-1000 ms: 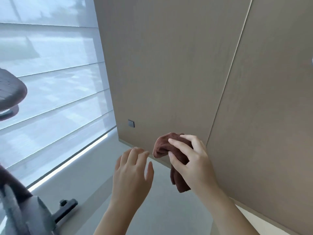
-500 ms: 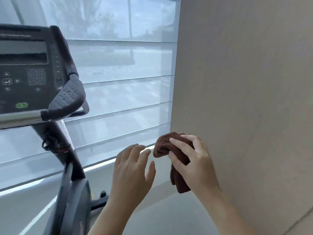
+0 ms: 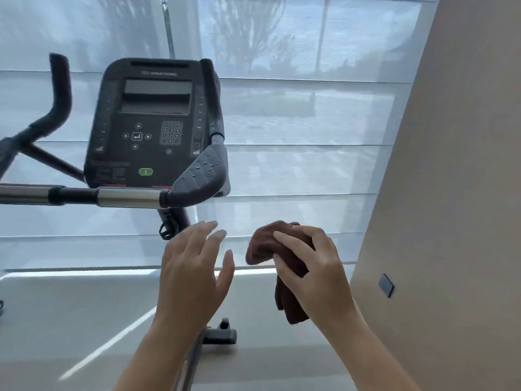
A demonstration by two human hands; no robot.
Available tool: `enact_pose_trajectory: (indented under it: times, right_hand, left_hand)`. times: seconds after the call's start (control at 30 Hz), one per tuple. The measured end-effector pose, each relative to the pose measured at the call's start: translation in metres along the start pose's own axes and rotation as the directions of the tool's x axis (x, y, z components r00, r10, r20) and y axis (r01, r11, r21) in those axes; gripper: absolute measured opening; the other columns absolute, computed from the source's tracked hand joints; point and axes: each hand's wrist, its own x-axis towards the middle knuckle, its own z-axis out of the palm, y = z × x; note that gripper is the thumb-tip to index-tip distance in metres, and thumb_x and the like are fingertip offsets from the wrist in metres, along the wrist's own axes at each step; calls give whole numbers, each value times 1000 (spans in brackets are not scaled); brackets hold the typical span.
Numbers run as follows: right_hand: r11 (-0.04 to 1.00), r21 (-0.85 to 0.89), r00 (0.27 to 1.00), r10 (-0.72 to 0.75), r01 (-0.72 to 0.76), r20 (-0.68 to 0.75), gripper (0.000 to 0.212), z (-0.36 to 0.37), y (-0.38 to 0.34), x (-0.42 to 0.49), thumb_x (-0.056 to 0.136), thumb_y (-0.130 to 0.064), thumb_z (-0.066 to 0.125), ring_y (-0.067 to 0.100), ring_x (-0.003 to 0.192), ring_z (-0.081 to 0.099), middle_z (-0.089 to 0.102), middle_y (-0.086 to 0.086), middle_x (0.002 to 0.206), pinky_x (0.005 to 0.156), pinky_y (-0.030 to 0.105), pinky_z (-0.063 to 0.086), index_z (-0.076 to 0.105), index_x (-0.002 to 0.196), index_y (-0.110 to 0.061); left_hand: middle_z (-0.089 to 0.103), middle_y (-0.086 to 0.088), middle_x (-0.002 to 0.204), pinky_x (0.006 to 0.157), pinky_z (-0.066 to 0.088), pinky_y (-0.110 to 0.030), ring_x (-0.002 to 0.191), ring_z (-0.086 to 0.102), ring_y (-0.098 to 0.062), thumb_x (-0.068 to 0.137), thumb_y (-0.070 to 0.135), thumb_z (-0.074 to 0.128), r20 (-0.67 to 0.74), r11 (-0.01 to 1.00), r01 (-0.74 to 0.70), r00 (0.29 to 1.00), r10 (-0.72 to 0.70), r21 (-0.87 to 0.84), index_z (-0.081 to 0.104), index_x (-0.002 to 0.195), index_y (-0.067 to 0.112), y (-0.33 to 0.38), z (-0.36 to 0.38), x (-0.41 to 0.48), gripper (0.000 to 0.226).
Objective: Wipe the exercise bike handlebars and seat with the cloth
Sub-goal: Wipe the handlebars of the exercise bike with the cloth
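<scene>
My right hand (image 3: 315,266) grips a bunched brown cloth (image 3: 265,246), held in the air below and to the right of the bike's handlebars. My left hand (image 3: 194,269) hovers beside it with fingers spread and nothing in it. The exercise bike fills the upper left: a black console (image 3: 152,122), a grey padded right handlebar grip (image 3: 201,177) with water drops on it, a chrome crossbar (image 3: 127,196) and a black upright left handlebar (image 3: 60,88). Both hands are below the grip and apart from it. The seat is out of view.
A beige wall panel (image 3: 451,165) with a small dark switch plate (image 3: 385,285) stands close on the right. A window with a sheer blind (image 3: 296,136) is behind the bike. The bike's base foot (image 3: 222,334) rests on the pale floor below my hands.
My view has swung left from the wall towards the bike, bringing the console and handlebars to the middle. My hands keep the same pose, the cloth still in my right hand.
</scene>
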Motion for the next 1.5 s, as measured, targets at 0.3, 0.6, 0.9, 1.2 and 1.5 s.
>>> enact_pose_trajectory:
  times: [0.3,0.6,0.9,1.2,1.5]
  right_hand:
    - [984,66,987,-162,163,-22,33,95,-29,107,80,-25,62,24,102,53,57,8,110,90,27,42,65,112,-18]
    - [970,-193,985,-122,145,124,32,170,-46,184,83,-36,60,29,110,45,52,4,125,90,43,42,64,113,-26]
    - [959,-221,983,-184,178,-7,21,183,-51,162,76,-30,66,32,90,53,60,10,106,77,42,48,70,95,-22]
    - [964,-207,982,-144,168,125,18,175,-49,191,79,-23,68,27,98,51,51,10,104,85,38,46,70,97,-22]
    - [959,-274,996,-61,76,61,22,170,-42,217,82,-25,65,29,101,52,50,10,103,90,37,44,68,104,-24]
  left_hand:
    - [64,-17,110,92,41,-46,106,56,-34,83,31,41,-10,991,40,999,-39,129,62,103,2,-110,4,61,42]
    - [65,-17,109,93,41,-50,107,57,-34,84,41,43,81,991,-35,996,25,129,63,105,2,-174,34,96,49]
    - [68,-8,96,82,39,-42,92,61,-27,92,39,35,-6,994,-107,994,107,35,66,97,8,-189,54,92,44]
    - [66,-7,94,83,35,-39,87,60,-28,91,39,38,-41,988,-156,987,155,-4,65,97,6,-195,54,90,44]
    - [66,-10,91,86,35,-40,86,61,-31,81,38,50,-48,991,-127,991,125,-41,66,94,3,-193,51,89,41]
